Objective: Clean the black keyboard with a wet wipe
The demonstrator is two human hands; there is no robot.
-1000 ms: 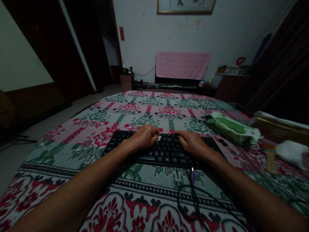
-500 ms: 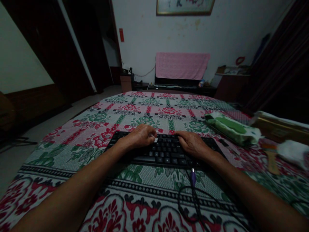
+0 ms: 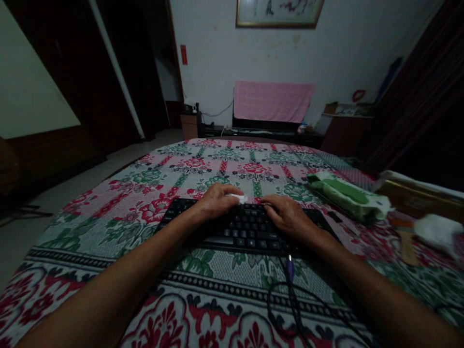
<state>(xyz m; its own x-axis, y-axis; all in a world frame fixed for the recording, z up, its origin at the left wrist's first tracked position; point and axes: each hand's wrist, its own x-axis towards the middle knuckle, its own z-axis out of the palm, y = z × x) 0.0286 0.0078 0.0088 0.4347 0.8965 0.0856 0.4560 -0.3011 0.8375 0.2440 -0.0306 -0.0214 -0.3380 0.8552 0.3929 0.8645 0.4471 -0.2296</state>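
Observation:
A black keyboard (image 3: 250,228) lies on a flowered bedspread (image 3: 203,299) in front of me. My left hand (image 3: 218,200), fingers closed, grips a folded white wipe (image 3: 239,197) over the keyboard's far edge. Toward the keyboard's right part, my right hand (image 3: 286,213) clasps the far edge, thumb on the near side and fingers bent along the rim. A purple plug (image 3: 290,268) on a looped black cable (image 3: 294,304) rests just below the keyboard.
To the right are a green-and-white wipes pack (image 3: 348,194), a gold box (image 3: 422,193), a wooden-handled brush (image 3: 408,246) and a crumpled white wad (image 3: 438,231). A small black piece (image 3: 335,216) lies near the keyboard. Beyond the bed, a pink cloth (image 3: 273,100) hangs over a dark screen.
My left hand has shifted slightly away from me and right, bringing more of the white wipe into sight at the keyboard's far edge. My right hand stays nearly in place.

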